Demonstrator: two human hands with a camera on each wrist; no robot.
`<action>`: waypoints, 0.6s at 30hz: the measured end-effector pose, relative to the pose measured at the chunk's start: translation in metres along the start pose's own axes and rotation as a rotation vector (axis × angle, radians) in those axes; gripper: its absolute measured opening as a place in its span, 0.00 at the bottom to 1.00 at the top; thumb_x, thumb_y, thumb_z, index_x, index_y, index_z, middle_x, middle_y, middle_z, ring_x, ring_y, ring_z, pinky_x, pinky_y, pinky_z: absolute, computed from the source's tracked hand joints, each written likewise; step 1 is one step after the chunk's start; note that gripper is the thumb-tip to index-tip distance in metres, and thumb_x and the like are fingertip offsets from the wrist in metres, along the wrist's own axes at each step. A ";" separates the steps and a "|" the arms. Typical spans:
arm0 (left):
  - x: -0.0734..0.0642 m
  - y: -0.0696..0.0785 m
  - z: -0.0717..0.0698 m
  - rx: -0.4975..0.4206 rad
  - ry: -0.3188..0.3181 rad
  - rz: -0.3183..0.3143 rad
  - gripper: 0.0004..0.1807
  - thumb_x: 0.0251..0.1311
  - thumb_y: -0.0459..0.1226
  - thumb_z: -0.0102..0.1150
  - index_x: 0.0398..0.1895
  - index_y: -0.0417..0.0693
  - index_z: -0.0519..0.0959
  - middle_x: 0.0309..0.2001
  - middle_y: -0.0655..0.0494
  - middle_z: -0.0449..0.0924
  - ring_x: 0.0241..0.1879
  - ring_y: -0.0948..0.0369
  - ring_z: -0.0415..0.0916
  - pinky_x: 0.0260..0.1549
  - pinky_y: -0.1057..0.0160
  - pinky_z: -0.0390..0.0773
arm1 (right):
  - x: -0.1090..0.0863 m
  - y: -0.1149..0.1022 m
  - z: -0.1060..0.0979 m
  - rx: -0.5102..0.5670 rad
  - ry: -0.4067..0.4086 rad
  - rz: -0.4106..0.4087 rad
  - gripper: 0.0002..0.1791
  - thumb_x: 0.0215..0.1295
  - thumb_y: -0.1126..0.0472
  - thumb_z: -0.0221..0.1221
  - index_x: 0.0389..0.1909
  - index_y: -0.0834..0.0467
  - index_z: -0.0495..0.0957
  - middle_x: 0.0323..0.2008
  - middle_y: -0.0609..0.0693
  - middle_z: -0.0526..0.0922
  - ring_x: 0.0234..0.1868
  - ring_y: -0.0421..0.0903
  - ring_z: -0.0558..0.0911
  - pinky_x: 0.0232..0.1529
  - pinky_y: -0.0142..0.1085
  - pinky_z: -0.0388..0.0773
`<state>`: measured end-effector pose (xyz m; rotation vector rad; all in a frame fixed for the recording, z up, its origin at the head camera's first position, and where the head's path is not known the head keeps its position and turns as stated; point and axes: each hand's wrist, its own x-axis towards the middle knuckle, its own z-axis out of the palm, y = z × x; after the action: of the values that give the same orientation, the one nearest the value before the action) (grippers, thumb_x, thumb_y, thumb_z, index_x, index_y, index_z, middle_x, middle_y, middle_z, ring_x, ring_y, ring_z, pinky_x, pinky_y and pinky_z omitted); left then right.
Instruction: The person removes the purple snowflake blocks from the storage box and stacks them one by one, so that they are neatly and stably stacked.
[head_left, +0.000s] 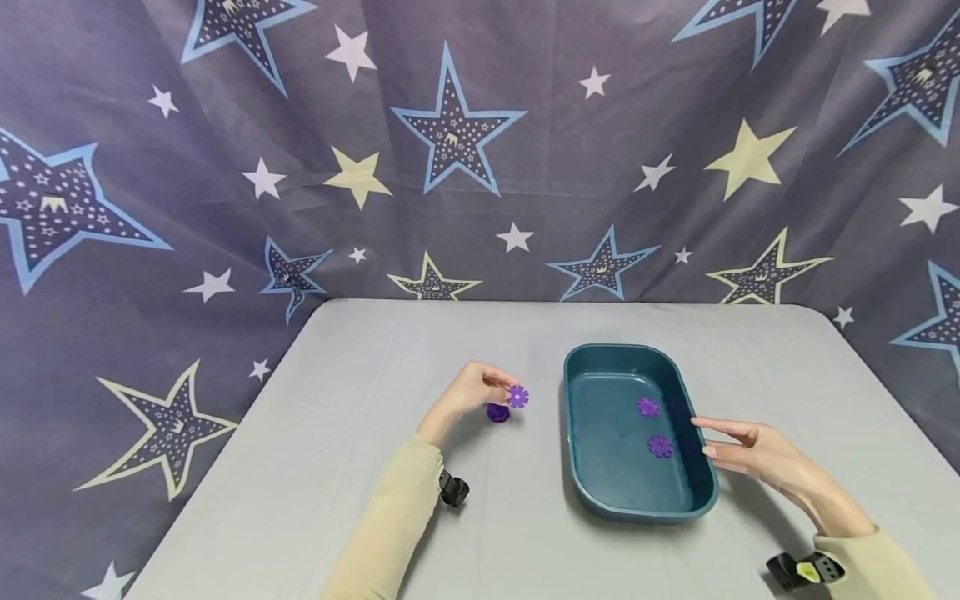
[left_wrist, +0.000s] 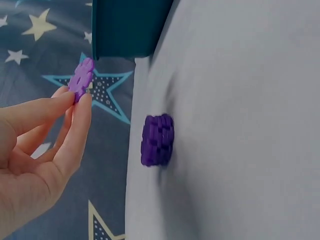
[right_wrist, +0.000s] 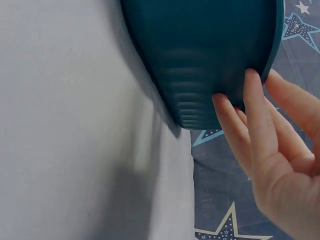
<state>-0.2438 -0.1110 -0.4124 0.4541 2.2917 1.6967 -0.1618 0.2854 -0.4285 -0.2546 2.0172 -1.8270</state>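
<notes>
My left hand pinches a purple notched plastic disc between thumb and fingertips, raised above the table. In the left wrist view, the disc is seen nearly edge-on. Below that hand, a short stack of darker purple notched discs sits on the table. A teal rectangular tray stands to the right, with one notched disc and a second one lying flat inside. At the tray's right side, my right hand touches the rim and outer wall with extended fingers.
A light grey cloth covers the table. Behind it and along the sides hangs a dark curtain with a star pattern. Black camera mounts are worn on the left wrist and the right wrist.
</notes>
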 end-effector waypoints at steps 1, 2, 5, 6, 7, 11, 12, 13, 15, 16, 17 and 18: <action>-0.002 0.002 -0.001 0.001 0.002 -0.010 0.13 0.45 0.17 0.48 0.37 0.20 0.74 0.29 0.35 0.78 0.25 0.60 0.77 0.32 0.59 0.79 | 0.000 0.000 0.000 0.005 -0.005 -0.001 0.20 0.58 0.68 0.55 0.52 0.51 0.74 0.44 0.33 0.76 0.43 0.35 0.77 0.42 0.30 0.75; -0.004 0.003 -0.003 0.001 0.003 -0.020 0.13 0.45 0.17 0.48 0.38 0.20 0.74 0.29 0.34 0.78 0.25 0.60 0.77 0.33 0.59 0.79 | 0.000 0.000 0.000 0.009 -0.010 -0.004 0.20 0.59 0.68 0.54 0.52 0.50 0.74 0.44 0.33 0.76 0.43 0.35 0.77 0.42 0.30 0.75; -0.006 0.003 -0.006 0.015 0.016 -0.060 0.14 0.45 0.17 0.48 0.39 0.19 0.73 0.31 0.31 0.77 0.25 0.59 0.77 0.33 0.58 0.79 | 0.000 0.000 -0.001 0.010 -0.021 -0.012 0.20 0.59 0.68 0.54 0.52 0.50 0.74 0.44 0.32 0.75 0.43 0.34 0.77 0.42 0.30 0.75; -0.005 -0.002 -0.007 0.024 0.021 -0.064 0.14 0.45 0.17 0.48 0.39 0.19 0.73 0.31 0.31 0.77 0.25 0.58 0.77 0.33 0.57 0.79 | 0.000 0.000 -0.001 0.004 -0.017 -0.009 0.20 0.59 0.68 0.54 0.53 0.51 0.74 0.44 0.32 0.75 0.43 0.34 0.77 0.42 0.30 0.75; -0.004 -0.006 -0.008 0.035 0.027 -0.075 0.14 0.45 0.17 0.48 0.39 0.20 0.73 0.31 0.31 0.77 0.26 0.57 0.77 0.33 0.57 0.78 | 0.000 0.000 -0.001 -0.003 -0.013 -0.005 0.20 0.59 0.67 0.54 0.53 0.51 0.74 0.44 0.32 0.75 0.43 0.34 0.77 0.42 0.30 0.75; 0.000 -0.022 -0.013 0.060 0.026 -0.033 0.14 0.47 0.18 0.49 0.39 0.26 0.76 0.30 0.37 0.78 0.27 0.55 0.79 0.32 0.59 0.79 | 0.001 0.001 0.000 -0.028 0.011 0.013 0.20 0.58 0.66 0.56 0.53 0.52 0.73 0.44 0.31 0.75 0.43 0.34 0.77 0.42 0.30 0.75; 0.006 -0.037 -0.016 0.044 0.018 0.000 0.14 0.46 0.19 0.50 0.38 0.29 0.78 0.29 0.41 0.79 0.26 0.56 0.79 0.30 0.61 0.79 | 0.000 0.001 0.000 -0.025 0.006 0.010 0.20 0.58 0.66 0.55 0.53 0.52 0.73 0.44 0.31 0.75 0.43 0.34 0.77 0.42 0.30 0.75; 0.012 -0.053 -0.019 0.036 0.008 0.031 0.15 0.46 0.19 0.50 0.37 0.33 0.80 0.27 0.44 0.80 0.26 0.57 0.79 0.28 0.63 0.79 | 0.000 0.001 0.000 -0.023 0.002 0.006 0.20 0.58 0.67 0.55 0.53 0.52 0.73 0.44 0.31 0.74 0.43 0.34 0.77 0.42 0.30 0.75; 0.029 -0.092 -0.025 0.023 -0.003 0.097 0.16 0.45 0.19 0.50 0.34 0.39 0.82 0.25 0.50 0.80 0.23 0.60 0.79 0.23 0.66 0.79 | 0.000 0.001 -0.001 -0.018 -0.003 0.000 0.20 0.59 0.67 0.55 0.53 0.51 0.74 0.44 0.31 0.74 0.43 0.33 0.77 0.42 0.30 0.75; 0.035 -0.104 -0.024 0.046 0.014 0.078 0.16 0.45 0.19 0.49 0.35 0.38 0.81 0.26 0.49 0.80 0.24 0.58 0.79 0.25 0.65 0.79 | 0.000 0.001 -0.001 -0.015 -0.007 -0.004 0.20 0.59 0.67 0.54 0.53 0.51 0.74 0.44 0.31 0.74 0.43 0.33 0.77 0.42 0.29 0.75; 0.043 -0.122 -0.026 0.045 0.011 0.058 0.16 0.45 0.20 0.51 0.35 0.38 0.81 0.26 0.49 0.80 0.23 0.58 0.79 0.24 0.64 0.79 | 0.000 0.001 -0.001 -0.011 -0.011 -0.008 0.20 0.59 0.67 0.54 0.52 0.50 0.74 0.44 0.31 0.74 0.43 0.33 0.77 0.42 0.29 0.75; 0.049 -0.135 -0.026 0.066 0.025 0.041 0.16 0.45 0.19 0.50 0.36 0.38 0.81 0.26 0.47 0.80 0.24 0.57 0.79 0.25 0.63 0.79 | 0.000 0.001 -0.002 -0.007 -0.017 -0.011 0.20 0.59 0.67 0.54 0.52 0.50 0.74 0.44 0.31 0.74 0.43 0.33 0.77 0.42 0.29 0.75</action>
<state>-0.3114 -0.1509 -0.5348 0.4993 2.3780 1.6585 -0.1627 0.2870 -0.4296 -0.2831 2.0144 -1.8190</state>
